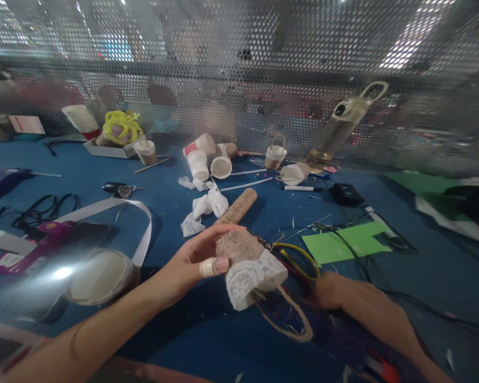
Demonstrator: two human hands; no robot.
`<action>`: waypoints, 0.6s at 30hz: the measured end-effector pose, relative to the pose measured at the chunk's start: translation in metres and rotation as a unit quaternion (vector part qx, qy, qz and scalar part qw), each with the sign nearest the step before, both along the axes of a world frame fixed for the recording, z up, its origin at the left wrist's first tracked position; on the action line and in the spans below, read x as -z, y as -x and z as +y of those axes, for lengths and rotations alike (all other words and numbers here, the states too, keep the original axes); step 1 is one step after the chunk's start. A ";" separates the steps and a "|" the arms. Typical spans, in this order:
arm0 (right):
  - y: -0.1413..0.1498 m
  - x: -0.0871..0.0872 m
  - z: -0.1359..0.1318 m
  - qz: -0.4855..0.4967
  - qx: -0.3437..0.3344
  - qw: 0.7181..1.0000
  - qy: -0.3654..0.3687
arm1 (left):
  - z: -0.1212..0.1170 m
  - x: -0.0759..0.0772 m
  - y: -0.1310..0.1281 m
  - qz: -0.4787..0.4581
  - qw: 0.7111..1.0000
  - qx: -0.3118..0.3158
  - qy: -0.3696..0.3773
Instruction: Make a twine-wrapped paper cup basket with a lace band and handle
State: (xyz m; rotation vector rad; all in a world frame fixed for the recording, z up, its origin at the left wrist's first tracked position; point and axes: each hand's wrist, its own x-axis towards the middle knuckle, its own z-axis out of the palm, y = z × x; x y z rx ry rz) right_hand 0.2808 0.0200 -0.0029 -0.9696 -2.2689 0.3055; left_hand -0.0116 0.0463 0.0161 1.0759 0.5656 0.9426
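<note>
My left hand point(201, 260) is closed around a small paper cup wrapped in brown twine point(239, 249). The cup lies tilted, its mouth facing down and right. White lace point(249, 276) runs round its rim, and a looped twine handle point(299, 319) hangs from it. A bandage wraps a digit of this hand. My right hand point(339, 290) is closed at the yellow handles of a pair of scissors point(305, 255); its fingertips are partly hidden. The scissors' pivot lies close against the cup's right side. Behind the cup lies a roll of twine point(239, 205).
Crumpled lace point(207, 205) and several paper cups point(199, 165) lie farther back. A tilted bottle point(335, 127) leans by the perforated metal screen point(231, 64). Green paper point(347, 243) and black cables lie right; a glue gun point(8, 181) and white ribbon point(146, 223) lie left.
</note>
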 end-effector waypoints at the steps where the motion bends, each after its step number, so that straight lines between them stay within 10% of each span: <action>1: 0.001 -0.004 0.000 0.006 -0.005 1.000 -0.001 | 0.000 0.000 0.000 0.002 1.000 -0.001 0.001; 18: 0.011 -0.031 -0.007 0.089 -0.022 0.995 -0.030 | -0.001 0.000 0.001 0.027 1.000 -0.002 0.005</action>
